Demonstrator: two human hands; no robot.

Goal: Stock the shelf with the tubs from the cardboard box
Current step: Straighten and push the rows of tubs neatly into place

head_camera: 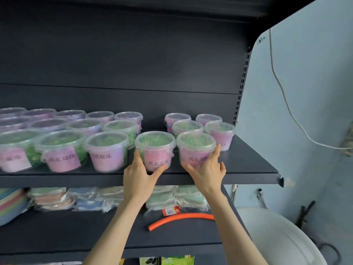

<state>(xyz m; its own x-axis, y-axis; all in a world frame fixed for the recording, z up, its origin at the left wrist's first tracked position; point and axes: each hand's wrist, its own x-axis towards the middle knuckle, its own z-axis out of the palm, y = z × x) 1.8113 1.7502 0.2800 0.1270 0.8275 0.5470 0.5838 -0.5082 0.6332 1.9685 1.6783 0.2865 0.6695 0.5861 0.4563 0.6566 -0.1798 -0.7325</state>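
Dark shelf (248, 159), tubs (63, 150) crowding left, bare board right; my left hand (140, 175) grips middle tub (155, 146), right hand (207, 173) end tub (194, 146).

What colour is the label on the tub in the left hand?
Pink label with dark characters; head view.

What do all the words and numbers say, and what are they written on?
"洗衣凝珠": pink label on the tub that the left hand grips.
"洗衣": label on the neighbour tub; the right hand hides the rest.
Perhaps "2620": scrawl on the pale panel.
Red card: too small to read.
Far-left tub label: blurred.
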